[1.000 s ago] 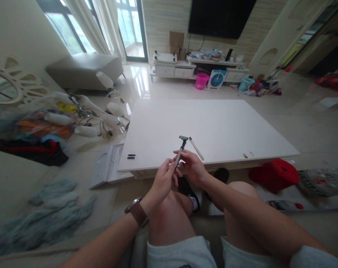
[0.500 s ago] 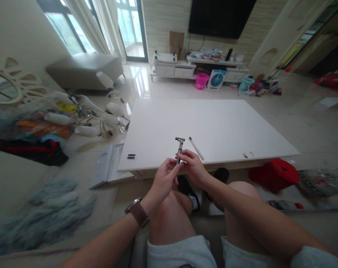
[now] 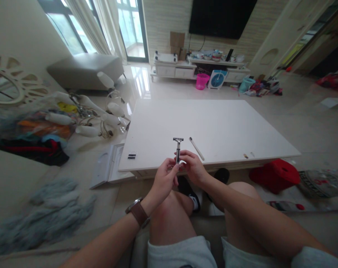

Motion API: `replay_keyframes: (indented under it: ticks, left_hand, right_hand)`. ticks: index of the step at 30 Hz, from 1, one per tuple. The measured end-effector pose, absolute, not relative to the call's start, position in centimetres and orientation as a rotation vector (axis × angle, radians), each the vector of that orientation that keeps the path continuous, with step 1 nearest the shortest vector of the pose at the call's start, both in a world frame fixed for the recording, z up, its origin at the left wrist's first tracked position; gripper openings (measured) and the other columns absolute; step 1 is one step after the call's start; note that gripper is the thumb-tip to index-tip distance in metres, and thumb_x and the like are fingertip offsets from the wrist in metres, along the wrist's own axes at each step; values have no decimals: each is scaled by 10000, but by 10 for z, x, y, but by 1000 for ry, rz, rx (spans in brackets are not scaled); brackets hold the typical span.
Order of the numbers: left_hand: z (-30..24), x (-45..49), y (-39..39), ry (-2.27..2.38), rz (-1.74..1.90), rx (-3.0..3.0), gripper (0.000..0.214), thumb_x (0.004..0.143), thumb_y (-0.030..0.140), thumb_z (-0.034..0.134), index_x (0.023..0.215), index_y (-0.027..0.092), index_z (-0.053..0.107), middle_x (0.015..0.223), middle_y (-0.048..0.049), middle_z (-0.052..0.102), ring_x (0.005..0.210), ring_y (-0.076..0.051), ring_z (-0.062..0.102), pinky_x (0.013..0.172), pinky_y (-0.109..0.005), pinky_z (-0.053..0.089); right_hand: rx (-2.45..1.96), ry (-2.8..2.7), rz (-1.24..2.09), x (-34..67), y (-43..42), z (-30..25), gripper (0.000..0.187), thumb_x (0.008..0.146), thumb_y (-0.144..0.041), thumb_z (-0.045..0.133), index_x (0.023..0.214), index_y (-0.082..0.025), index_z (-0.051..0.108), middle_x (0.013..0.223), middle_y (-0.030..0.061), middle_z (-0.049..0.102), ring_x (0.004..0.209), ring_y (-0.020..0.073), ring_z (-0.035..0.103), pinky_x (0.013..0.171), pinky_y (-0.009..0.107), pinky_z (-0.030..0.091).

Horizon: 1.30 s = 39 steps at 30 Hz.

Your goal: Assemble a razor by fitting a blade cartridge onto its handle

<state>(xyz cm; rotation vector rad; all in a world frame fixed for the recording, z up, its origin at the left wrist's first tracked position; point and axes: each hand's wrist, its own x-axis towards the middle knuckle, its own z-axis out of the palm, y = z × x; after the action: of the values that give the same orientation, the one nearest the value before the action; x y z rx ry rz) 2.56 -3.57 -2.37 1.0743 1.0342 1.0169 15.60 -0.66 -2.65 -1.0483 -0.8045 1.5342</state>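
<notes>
A dark metal razor stands nearly upright just over the near edge of the white table, its wide head at the top. The lower end of its handle is pinched between the thumb and fingers of my left hand. From the other side, my right hand has its curled fingertips against the handle, with a small gap by its thumb. To the right of the razor lies a pale toothbrush with a dark-bristled head. Two small dark strips rest near the table's left corner.
The white table spans the space ahead of me. Small brown and clear bits lie near its right front edge. An open white box is on the floor at left, beside a lamp with several white shades. A red stool-like object stands at right.
The razor has turned from a slight rightward tilt to nearly upright, its head swinging a little left and facing me more squarely. The fingers of my right hand have shifted slightly around the handle.
</notes>
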Motion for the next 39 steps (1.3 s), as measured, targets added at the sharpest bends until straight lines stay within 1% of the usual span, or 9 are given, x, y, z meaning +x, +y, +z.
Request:
replay_keyframes:
  ticks: [5,10,15,18,23,28,33,36,39]
  left_hand:
    - [-24,24,-35,1008,1006,1057,339,833,481,611,928,172,505,818,5,612,385,-56,483,369,-200,360]
    - [-23,24,-35,996,981,977,257,802,395,574,914,174,505,712,35,578,381,-78,497,375,-205,373]
    - [-23,24,-35,981,970,966,203,758,336,564,869,178,500,656,55,543,377,-81,497,384,-203,375]
    - [-24,24,-34,979,977,973,193,752,323,568,863,179,504,665,52,546,384,-83,499,387,-209,385]
    - [-26,24,-34,987,998,966,186,748,318,574,850,181,501,672,44,560,389,-87,495,385,-214,380]
    - [-25,24,-36,982,984,976,173,738,298,574,839,180,497,671,39,567,403,-83,488,405,-213,380]
    - [-23,24,-35,981,983,992,166,696,250,564,832,178,502,682,33,578,419,-84,493,419,-215,388]
    - [-23,23,-35,979,986,986,167,682,239,554,829,179,503,698,27,591,415,-84,491,419,-220,393]
    - [-22,24,-36,976,985,980,164,687,236,557,832,181,505,671,36,576,422,-87,495,424,-217,395]
  right_hand:
    - [-1052,-810,1529,155,-6,-28,152,663,-248,712,802,-191,733,801,8,671,672,124,535,556,244,374]
    - [-1056,-805,1529,154,-5,-31,151,671,-269,733,796,-187,709,779,-2,657,654,117,527,565,242,378]
    - [-1050,-823,1532,158,-6,-34,137,682,-264,731,792,-186,706,781,-7,644,660,112,524,581,237,394]
    - [-1037,-816,1539,157,-6,-33,134,681,-262,732,787,-190,694,776,-9,635,663,116,529,568,234,395]
    - [-1047,-794,1589,152,-6,-32,162,674,-286,730,785,-186,667,708,-21,600,591,111,499,513,235,371]
    - [-1026,-818,1581,155,-7,-33,147,673,-271,729,765,-181,658,722,-20,601,623,112,511,561,238,393]
    - [-1033,-862,1565,157,-7,-34,133,681,-265,721,767,-182,663,732,-19,601,637,115,513,586,246,407]
    - [-1031,-848,1588,155,-7,-31,136,681,-269,715,768,-187,651,708,-27,589,610,112,502,558,243,395]
    - [-1025,-815,1611,155,-8,-29,148,665,-268,721,759,-187,638,698,-31,579,581,107,493,520,237,376]
